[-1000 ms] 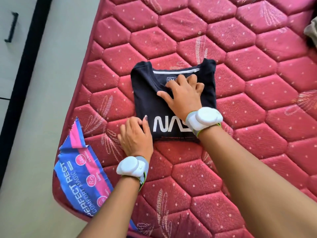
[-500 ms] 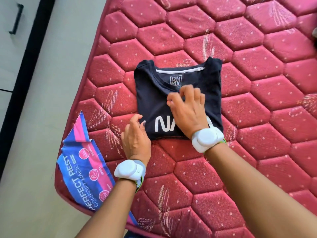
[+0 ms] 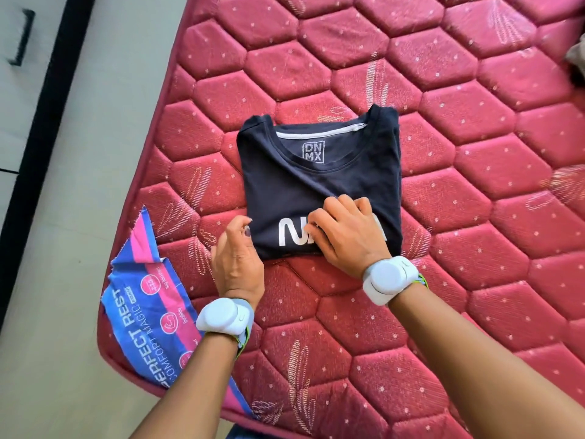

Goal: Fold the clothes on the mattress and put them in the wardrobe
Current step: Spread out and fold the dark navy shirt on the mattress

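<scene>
Both my hands are down at the near edge of the folded dark T-shirt [image 3: 319,185], which lies flat on the red quilted mattress [image 3: 474,153]. My right hand [image 3: 346,236] rests on top of the shirt's lower half, covering the middle of the white lettering; its fingers are bent, the knuckles raised, with the tips pressing into the cloth, and a crease runs up from them toward the neckline. Whether any fabric is pinched under those fingertips I cannot tell. My left hand [image 3: 237,261] sits at the shirt's near left corner, mostly on the mattress, its fingers loosely curled and its thumb lying against the shirt's edge; I cannot tell whether it has hold of the hem.

The shirt is folded into a rough square, collar away from me, with the grey neck tape and a printed size label showing inside the neckline. Each of my wrists carries a white band-mounted device: one on the left [image 3: 223,318], one on the right [image 3: 387,278].

To the left of my left hand, a blue and pink mattress label [image 3: 148,312] hangs over the mattress corner. Beyond that is pale floor [image 3: 63,280], then a dark strip and a light cabinet front with a black handle [image 3: 22,36] at the far left. At the right edge, a scrap of another garment [image 3: 576,58] lies on the mattress, well apart from the shirt.
</scene>
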`<state>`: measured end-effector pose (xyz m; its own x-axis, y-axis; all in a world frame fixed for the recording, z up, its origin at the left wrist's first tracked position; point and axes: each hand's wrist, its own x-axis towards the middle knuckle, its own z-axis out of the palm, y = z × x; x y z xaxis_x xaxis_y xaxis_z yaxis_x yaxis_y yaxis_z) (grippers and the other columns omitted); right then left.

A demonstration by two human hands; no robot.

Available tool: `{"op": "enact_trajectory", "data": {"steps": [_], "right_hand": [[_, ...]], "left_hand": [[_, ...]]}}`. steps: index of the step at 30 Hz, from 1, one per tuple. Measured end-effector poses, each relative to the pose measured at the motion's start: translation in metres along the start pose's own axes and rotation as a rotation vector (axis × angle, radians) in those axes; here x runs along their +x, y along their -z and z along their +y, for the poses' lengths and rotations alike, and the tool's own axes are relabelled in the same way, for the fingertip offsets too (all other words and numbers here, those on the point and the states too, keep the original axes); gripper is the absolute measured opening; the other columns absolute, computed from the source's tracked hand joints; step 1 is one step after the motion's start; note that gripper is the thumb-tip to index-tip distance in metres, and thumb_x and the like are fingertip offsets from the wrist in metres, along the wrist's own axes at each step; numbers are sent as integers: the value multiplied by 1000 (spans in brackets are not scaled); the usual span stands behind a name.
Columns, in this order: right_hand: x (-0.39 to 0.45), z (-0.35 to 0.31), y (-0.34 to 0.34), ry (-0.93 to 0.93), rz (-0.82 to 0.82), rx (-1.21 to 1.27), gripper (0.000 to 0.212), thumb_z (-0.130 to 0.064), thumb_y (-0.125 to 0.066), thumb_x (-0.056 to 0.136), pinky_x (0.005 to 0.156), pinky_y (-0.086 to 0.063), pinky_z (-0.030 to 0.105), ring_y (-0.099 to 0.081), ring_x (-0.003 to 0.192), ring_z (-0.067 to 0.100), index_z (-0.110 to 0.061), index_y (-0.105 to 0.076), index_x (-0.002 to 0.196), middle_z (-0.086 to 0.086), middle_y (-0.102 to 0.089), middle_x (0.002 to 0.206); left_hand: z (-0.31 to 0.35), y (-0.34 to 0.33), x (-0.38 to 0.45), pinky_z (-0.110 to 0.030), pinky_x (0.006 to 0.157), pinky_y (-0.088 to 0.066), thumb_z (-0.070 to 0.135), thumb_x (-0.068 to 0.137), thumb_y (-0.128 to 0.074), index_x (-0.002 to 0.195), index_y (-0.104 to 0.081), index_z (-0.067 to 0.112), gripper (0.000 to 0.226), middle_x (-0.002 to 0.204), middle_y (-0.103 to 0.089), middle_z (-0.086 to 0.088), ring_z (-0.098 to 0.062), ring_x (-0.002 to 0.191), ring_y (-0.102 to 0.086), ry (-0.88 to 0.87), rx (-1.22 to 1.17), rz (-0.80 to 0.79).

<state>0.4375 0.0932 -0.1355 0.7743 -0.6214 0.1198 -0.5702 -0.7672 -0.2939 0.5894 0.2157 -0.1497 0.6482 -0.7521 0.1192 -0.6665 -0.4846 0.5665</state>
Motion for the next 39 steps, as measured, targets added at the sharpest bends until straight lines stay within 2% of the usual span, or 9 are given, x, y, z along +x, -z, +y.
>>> {"op": "enact_trajectory", "data": {"steps": [6,11,18,24,28,31,33,36,39], "right_hand": [[35,18,16,-433,173,280,30,-36,-41,96,61,-50,40,-54,90,32,-18,-61,108,11,-52,100],[63,33,8,-337,93,0,25,-47,-57,85,69,-42,41,-50,89,34,-25,-67,93,8,-56,101],[76,31,3,-497,10,58,32,-50,-52,89,83,-32,43,-43,105,34,-21,-63,96,9,-50,112],[74,24,1,-372,-70,46,37,-56,-49,89,82,-22,39,-38,108,31,-23,-61,97,5,-47,113],[79,23,1,-502,-65,77,44,-65,-47,84,86,-27,42,-38,109,29,-26,-55,102,4,-45,114],[74,21,1,-404,-36,43,63,-75,-50,74,86,-29,43,-39,109,29,-25,-52,113,7,-46,120],[64,18,1,-328,65,0,69,-72,-50,78,93,-29,42,-38,119,28,-21,-51,124,12,-45,134],[30,5,-3,-124,-7,-56,70,-58,-38,90,110,-25,45,-21,143,32,-13,-38,144,18,-22,155],[-5,-2,-5,52,-188,-61,64,-54,-29,94,115,-19,50,-11,147,28,-21,-28,149,8,-14,159]], "left_hand": [[-2,-2,-3,-41,73,-30,19,92,-33,114,-36,25,23,84,-67,-9,-34,82,-61,39,189,-13],[0,3,-7,-44,76,-33,16,90,-37,116,-37,22,27,86,-65,-11,-34,81,-62,90,145,4],[24,6,-5,-41,69,-42,49,94,-41,88,-57,13,40,86,-56,-5,-29,78,-53,91,163,-80],[13,1,-12,-44,64,-43,27,98,-35,75,-53,9,35,79,-54,-12,-34,72,-53,107,149,-56],[7,2,-16,-42,68,-43,24,94,-37,89,-58,9,26,88,-56,-13,-34,81,-55,193,152,-34],[16,5,-9,-34,92,-38,10,82,-43,115,-51,2,34,107,-52,-20,-29,102,-49,245,-40,85],[32,8,4,-38,104,-36,8,82,-42,124,-48,-1,43,123,-49,-24,-33,117,-47,101,-71,128],[53,1,19,-40,111,-26,28,96,-32,143,-40,13,50,151,-35,-9,-24,142,-30,-230,35,-127],[34,-18,24,-53,113,-15,58,95,-9,149,-19,40,58,161,-10,4,-23,148,-8,-196,341,-336]]}}
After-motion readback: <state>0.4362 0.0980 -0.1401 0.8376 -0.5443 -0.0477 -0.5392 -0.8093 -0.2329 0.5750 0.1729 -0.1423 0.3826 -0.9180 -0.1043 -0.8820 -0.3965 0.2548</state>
